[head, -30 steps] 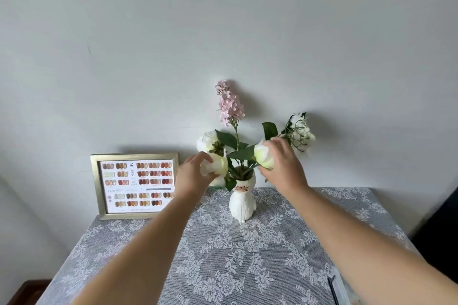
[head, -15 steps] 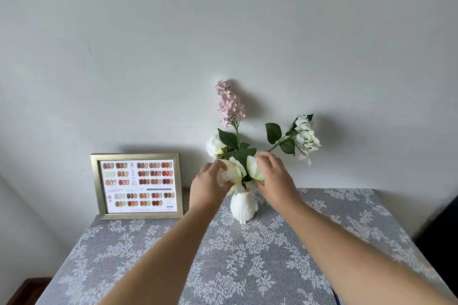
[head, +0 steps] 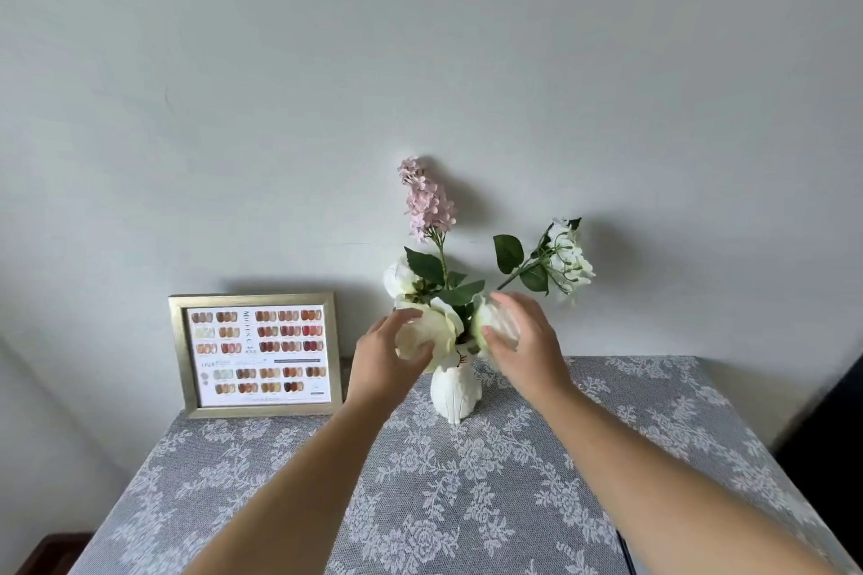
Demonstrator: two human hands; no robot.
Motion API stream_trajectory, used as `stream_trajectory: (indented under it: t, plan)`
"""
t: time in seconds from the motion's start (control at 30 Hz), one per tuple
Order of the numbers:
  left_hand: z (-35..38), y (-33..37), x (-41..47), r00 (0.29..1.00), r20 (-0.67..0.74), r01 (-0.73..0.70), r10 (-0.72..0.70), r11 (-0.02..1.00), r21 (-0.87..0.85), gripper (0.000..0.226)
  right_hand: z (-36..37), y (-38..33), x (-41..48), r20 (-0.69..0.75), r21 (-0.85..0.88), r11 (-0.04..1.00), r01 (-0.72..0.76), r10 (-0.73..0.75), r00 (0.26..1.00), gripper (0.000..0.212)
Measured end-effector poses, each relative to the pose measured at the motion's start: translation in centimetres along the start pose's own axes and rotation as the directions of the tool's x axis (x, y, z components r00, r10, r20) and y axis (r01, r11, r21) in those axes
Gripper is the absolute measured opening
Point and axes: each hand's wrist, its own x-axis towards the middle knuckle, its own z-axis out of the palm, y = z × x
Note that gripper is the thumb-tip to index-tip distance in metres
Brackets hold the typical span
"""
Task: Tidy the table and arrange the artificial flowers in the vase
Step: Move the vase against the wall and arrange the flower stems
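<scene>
While both hands are busy at the neck of the vase (head: pixel 455 392), the main risk I see is that it tips over. It is small, white and narrow, it stands in the middle of the frame on the lace-covered tabletop (head: pixel 467 504), and the flowers above are much wider than its base. A push from one side only, or a pull on one stem, could make it lean or fall, perhaps toward the framed colour chart (head: pixel 256 355) that leans on the wall at the left, close to the tabletop's far edge.

The left hand (head: pixel 383 360) cups a cream bloom (head: pixel 432 334) from the left, with the fingers curled loosely around it. The right hand (head: pixel 527 346) cups a second pale bloom (head: pixel 497 327) from the right, its fingers spread and bent over the petals. Whether either hand really squeezes or only touches, I cannot tell, because the hands are a little blurred. Pressing too hard could crush or bend the soft petals.

A second risk is the white spray (head: pixel 567 259) at the right: its stem leans far out to the side and looks loose, so moving the bunch could swing it lower or out of the vase.

For the look: a pink spike (head: pixel 427 201) stands tallest in the centre, another white bloom (head: pixel 399 278) sits behind the left hand, and dark green leaves (head: pixel 460 292) fill the middle. The bunch looks nearly arranged, only uneven on the right.
</scene>
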Motion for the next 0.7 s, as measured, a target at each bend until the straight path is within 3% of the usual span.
stream_trajectory:
  t: [0.27, 0.4, 0.5, 0.6, 0.7]
  plan:
    - [0.3, 0.1, -0.4, 1.0, 0.011, 0.027, -0.027, 0.997, 0.075, 0.035, 0.6, -0.2, -0.7, 0.07, -0.044, 0.998, 0.053, -0.05, 0.996, 0.042]
    - [-0.4, -0.4, 0.0, 0.998, 0.054, -0.05, 0.04, 0.982, 0.182, 0.054, 0.3, -0.3, -0.1, 0.061, -0.054, 0.996, 0.076, -0.073, 0.995, 0.042]
    - [-1.2, -0.8, 1.0, 0.997, -0.03, -0.063, 0.071, 0.976, 0.209, 0.059, 0.1, -0.3, 0.2, 0.048, -0.064, 0.994, 0.089, -0.086, 0.995, 0.04]
    - [-1.8, -1.3, 3.2, 0.995, -0.1, -0.002, 0.023, 0.979, 0.204, 0.046, 0.1, 0.0, 0.4, 0.037, -0.076, 0.993, 0.095, -0.093, 0.995, 0.039]
    - [-1.8, -2.1, 6.0, 0.993, -0.055, 0.112, -0.102, 0.972, 0.205, 0.041, 0.2, 0.3, 0.5, 0.035, -0.1, 0.99, 0.104, -0.101, 0.994, 0.04]
